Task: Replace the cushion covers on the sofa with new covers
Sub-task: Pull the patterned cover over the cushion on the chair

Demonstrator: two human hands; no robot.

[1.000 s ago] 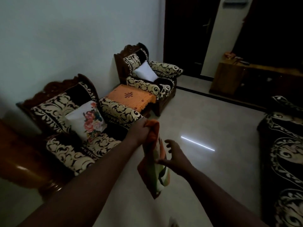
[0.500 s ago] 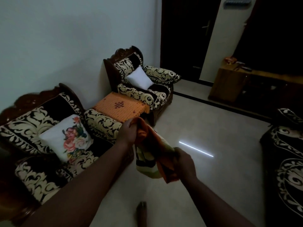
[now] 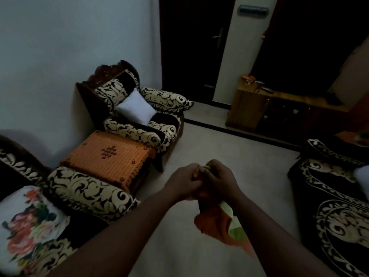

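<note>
My left hand [image 3: 182, 181] and my right hand [image 3: 216, 179] are pressed together over the floor, both gripping the top of an orange and green cushion cover [image 3: 221, 224] that hangs down under my right wrist. A floral-covered cushion [image 3: 30, 224] leans in the near armchair [image 3: 87, 191] at the lower left. A plain white cushion [image 3: 136, 106] sits in the far armchair [image 3: 139, 116] by the wall. The room is dim.
An orange-covered side table [image 3: 109, 156] stands between the two armchairs. A dark patterned sofa [image 3: 335, 206] fills the right edge. A wooden cabinet [image 3: 259, 108] and a dark door [image 3: 191, 47] are at the back. Pale floor [image 3: 229, 148] lies in the middle.
My right hand has come up to meet the left, bunching the cover's top between them. The view has turned right, so the near armchair slid toward the left edge.
</note>
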